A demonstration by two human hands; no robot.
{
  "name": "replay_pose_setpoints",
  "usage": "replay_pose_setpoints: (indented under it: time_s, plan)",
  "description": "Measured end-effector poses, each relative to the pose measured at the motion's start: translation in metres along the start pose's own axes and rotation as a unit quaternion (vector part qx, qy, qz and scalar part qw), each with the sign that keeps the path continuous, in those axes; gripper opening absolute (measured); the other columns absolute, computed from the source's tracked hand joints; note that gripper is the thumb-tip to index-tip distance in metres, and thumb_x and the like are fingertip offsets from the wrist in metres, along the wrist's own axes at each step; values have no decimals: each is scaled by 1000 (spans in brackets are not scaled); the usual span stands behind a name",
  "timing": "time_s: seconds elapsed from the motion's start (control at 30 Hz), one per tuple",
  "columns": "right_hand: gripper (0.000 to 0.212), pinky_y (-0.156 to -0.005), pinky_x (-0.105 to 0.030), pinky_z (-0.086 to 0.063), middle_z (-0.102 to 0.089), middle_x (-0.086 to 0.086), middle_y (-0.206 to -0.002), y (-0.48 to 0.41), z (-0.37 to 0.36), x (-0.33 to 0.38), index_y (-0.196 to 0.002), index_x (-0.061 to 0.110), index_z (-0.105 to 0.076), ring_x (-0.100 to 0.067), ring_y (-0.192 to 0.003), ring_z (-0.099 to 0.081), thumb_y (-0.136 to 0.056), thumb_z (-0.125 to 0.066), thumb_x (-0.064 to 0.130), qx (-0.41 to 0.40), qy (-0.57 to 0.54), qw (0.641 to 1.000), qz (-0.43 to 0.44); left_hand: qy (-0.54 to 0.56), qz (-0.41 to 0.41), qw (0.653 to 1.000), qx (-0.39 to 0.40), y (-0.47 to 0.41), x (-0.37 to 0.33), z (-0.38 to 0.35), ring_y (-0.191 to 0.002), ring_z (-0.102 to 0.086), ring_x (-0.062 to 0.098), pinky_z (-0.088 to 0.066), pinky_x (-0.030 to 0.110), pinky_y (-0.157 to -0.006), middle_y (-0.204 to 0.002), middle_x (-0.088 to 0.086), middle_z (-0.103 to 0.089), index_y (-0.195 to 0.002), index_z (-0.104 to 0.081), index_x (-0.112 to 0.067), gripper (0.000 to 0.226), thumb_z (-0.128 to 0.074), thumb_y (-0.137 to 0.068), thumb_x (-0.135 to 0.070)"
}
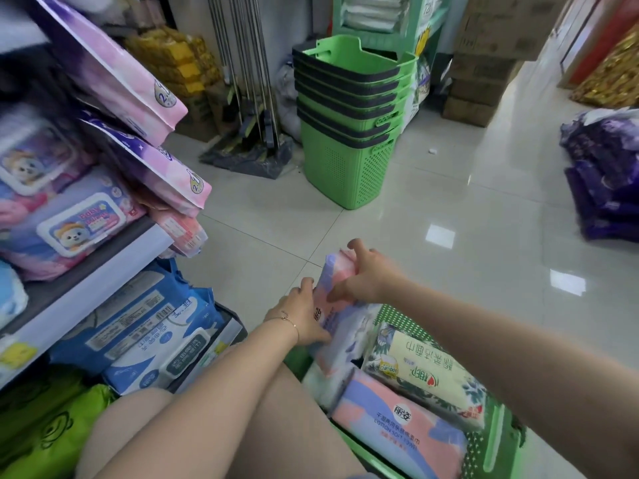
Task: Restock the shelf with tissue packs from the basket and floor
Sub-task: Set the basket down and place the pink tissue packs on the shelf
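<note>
A pink-and-lilac tissue pack stands on end above the green basket at the lower right. My left hand grips its lower left side, and my right hand holds its top right. Inside the basket lie a second pink-and-lilac pack and a leaf-printed pack. The shelf rises on my left, loaded with baby-wipe packs, pink packs and blue packs. A heap of purple packs sits on the floor at right.
A stack of green baskets stands ahead on the tiled floor. Mops and metal poles lean behind it. Cardboard boxes are piled at the back right. My knees fill the bottom centre.
</note>
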State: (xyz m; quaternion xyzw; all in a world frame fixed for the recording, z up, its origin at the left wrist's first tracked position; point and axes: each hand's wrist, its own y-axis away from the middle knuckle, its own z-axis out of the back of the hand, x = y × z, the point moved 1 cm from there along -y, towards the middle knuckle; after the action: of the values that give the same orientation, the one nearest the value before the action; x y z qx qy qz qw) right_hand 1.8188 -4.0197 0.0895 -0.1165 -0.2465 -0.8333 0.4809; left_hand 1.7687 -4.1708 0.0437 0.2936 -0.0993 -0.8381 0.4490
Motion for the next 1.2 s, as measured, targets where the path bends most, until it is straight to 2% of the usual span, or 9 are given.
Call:
replay_pose_setpoints:
  time_s: [0.1, 0.2, 0.4, 0.57, 0.7, 0.9, 1.03, 1.1, 1.2]
  plan:
    - [104, -83, -39, -50, -52, -7, -113, 12, 24, 22, -137, 28, -25, -31, -99, -56, -53, -77, 60, -43, 46, 997, 41, 9, 10, 1000, -5, 12, 7, 16, -116, -50, 30, -46, 44, -94, -128, 5, -44, -134, -18, -21, 113, -84, -48, -51]
    - [95, -80, -40, -49, -51, -8, -110, 25, 46, 47, -133, 26, -26, -33, -98, -56, -57, -73, 59, -85, 67, 991, 76, 58, 8, 997, -42, 25, 11, 32, -117, -49, 29, -45, 41, -95, -126, 7, -43, -136, -20, -18, 116, -87, -47, -50]
    - [68, -86, -45, -46, -44, -4, -102, 55, 76, 105, -124, 25, -34, -33, -98, -53, -69, -64, 50, -148, 13, 980, 134, 98, 16, 980, -171, 58, 30, 69, -111, -50, 25, -46, 43, -91, -118, -1, -46, -110, -20, -34, 112, -71, -17, -72]
    - [71, -86, -44, -45, -48, -6, -109, 78, 86, 147, -128, 27, -33, -34, -100, -51, -71, -64, 54, -174, -3, 966, 189, 61, 14, 955, -291, 97, 56, 100, -106, -48, 22, -47, 42, -86, -109, -8, -41, -100, -25, -35, 92, -65, -29, -78]
    - [74, -79, -35, -47, -51, -4, -104, 85, 91, 173, -128, 26, -36, -28, -95, -56, -69, -72, 52, -146, -86, 961, 218, 30, 8, 918, -396, 130, 80, 129, -103, -47, 24, -46, 41, -83, -106, -6, -42, -107, -34, -29, 90, -68, -34, -68]
    - [76, -79, -40, -54, -58, -4, -108, 99, 91, 207, -130, 23, -34, -23, -93, -59, -69, -77, 39, -108, -186, 931, 296, -32, -29, 865, -500, 181, 115, 178, -99, -44, 28, -43, 39, -83, -108, 1, -42, -119, -43, -19, 93, -68, -36, -56]
    - [110, -85, -29, -46, -37, 0, -134, 110, 89, 229, -147, 26, -14, -19, -111, -49, -63, -83, 42, -112, -173, 905, 372, -59, -23, 852, -519, 214, 122, 208, -100, -36, 24, -38, 32, -87, -107, -1, -32, -125, -44, -16, 95, -68, -39, -50]
    - [125, -86, -31, -46, -19, 7, -142, 117, 88, 238, -149, 28, -3, -20, -116, -46, -57, -85, 49, -132, -104, 896, 411, -82, -15, 843, -532, 229, 125, 221, -101, -36, 25, -37, 32, -86, -108, 2, -32, -124, -44, -15, 96, -71, -37, -48]
    - [133, -79, -37, -49, 4, 9, -151, 124, 88, 252, -148, 26, 4, -29, -122, -44, -53, -84, 55, -220, 23, 877, 426, -108, 4, 841, -531, 250, 127, 235, -105, -35, 26, -40, 36, -88, -112, 6, -34, -126, -42, -12, 101, -77, -37, -46]
